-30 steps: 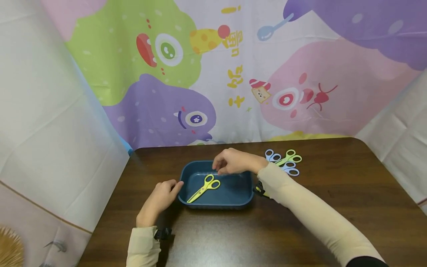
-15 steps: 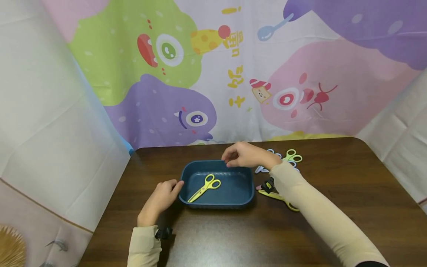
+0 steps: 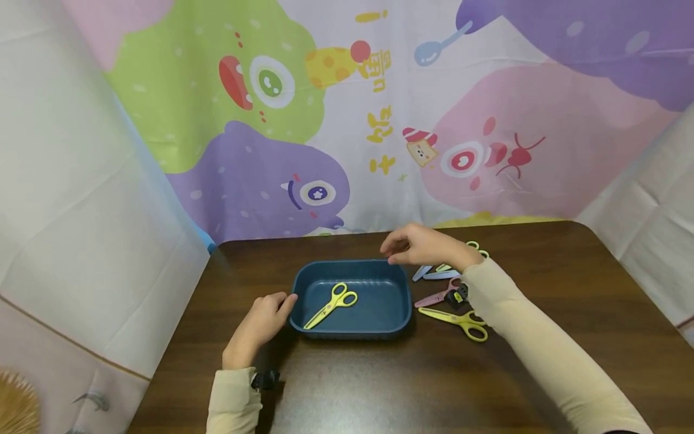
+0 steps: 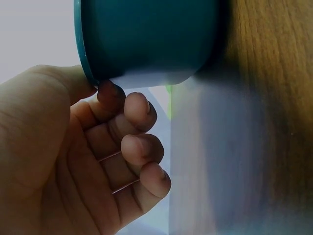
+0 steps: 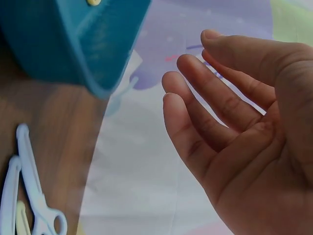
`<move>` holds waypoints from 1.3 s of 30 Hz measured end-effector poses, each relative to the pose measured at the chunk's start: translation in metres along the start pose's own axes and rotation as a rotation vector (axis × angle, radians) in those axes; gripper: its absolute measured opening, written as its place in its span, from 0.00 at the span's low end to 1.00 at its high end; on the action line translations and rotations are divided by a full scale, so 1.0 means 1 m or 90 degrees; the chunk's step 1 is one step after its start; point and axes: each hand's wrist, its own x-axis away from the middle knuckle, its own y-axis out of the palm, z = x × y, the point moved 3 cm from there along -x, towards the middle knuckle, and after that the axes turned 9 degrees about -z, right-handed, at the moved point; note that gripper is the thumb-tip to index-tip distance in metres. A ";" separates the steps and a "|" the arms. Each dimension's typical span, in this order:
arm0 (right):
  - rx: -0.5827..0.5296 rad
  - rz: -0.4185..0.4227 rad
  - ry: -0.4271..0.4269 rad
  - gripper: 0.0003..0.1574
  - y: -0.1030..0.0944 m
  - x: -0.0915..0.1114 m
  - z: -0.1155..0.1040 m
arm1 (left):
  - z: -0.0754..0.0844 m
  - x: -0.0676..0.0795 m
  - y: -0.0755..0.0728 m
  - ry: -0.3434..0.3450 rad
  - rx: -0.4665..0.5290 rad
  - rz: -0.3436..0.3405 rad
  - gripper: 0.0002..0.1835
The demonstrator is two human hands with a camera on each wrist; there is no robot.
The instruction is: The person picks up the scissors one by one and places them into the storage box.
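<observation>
A dark blue rectangular container (image 3: 352,333) stands on the table, with yellow scissors (image 3: 331,307) lying inside it. At its left side my left hand (image 3: 259,328) pinches the rim between thumb and index finger; in the left wrist view the other fingers curl loosely below the container wall (image 4: 151,39). My right hand (image 3: 428,246) hovers by the far right corner, holding nothing, its fingers (image 5: 220,98) loosely bent and apart. Right of the container lie yellow scissors (image 3: 458,320), pink scissors (image 3: 432,299), and blue and green scissors partly hidden by my right wrist.
The brown wooden table (image 3: 347,386) ends at a cartoon-printed curtain (image 3: 379,199) at the back. White cloth walls (image 3: 81,181) flank both sides. Light blue scissors (image 5: 34,186) show at the lower left of the right wrist view.
My right hand has moved right and back, from over the container to its far right corner. The pink and yellow scissors beside it are more exposed. My left hand has stayed at the rim.
</observation>
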 end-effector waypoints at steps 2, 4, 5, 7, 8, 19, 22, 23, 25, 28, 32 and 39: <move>0.003 0.004 0.003 0.15 -0.003 0.005 0.002 | 0.000 0.000 -0.001 0.003 -0.004 0.004 0.22; 0.006 0.007 0.005 0.14 -0.005 0.009 0.006 | 0.001 0.000 -0.001 0.006 -0.010 0.008 0.22; 0.009 0.009 0.006 0.14 -0.006 0.011 0.008 | 0.001 0.000 -0.001 0.006 -0.012 0.009 0.22; 0.006 0.012 0.009 0.15 -0.007 0.016 0.012 | 0.001 0.000 0.000 0.005 -0.014 0.007 0.22; 0.004 0.014 0.010 0.15 -0.007 0.018 0.014 | 0.001 0.000 0.000 0.004 -0.013 0.005 0.22; 0.046 0.050 0.052 0.14 -0.012 0.043 0.030 | 0.001 -0.001 0.001 0.004 -0.013 0.006 0.22; 0.062 0.060 0.036 0.14 -0.014 0.048 0.035 | 0.001 -0.001 0.000 0.010 -0.013 0.010 0.22; 0.068 0.063 0.029 0.14 -0.014 0.050 0.036 | 0.001 -0.001 0.000 0.010 -0.013 0.010 0.22; 0.079 0.068 0.020 0.13 -0.015 0.052 0.039 | 0.001 -0.001 0.000 0.009 -0.011 0.010 0.22; 0.080 0.076 0.013 0.13 -0.015 0.055 0.043 | 0.000 -0.001 0.001 0.006 -0.011 0.010 0.22; 0.067 0.092 0.021 0.14 -0.014 0.060 0.049 | 0.000 -0.002 0.001 0.003 -0.015 0.011 0.22; 0.065 0.126 0.063 0.21 -0.011 0.069 0.058 | 0.001 -0.002 0.001 0.001 -0.011 0.004 0.22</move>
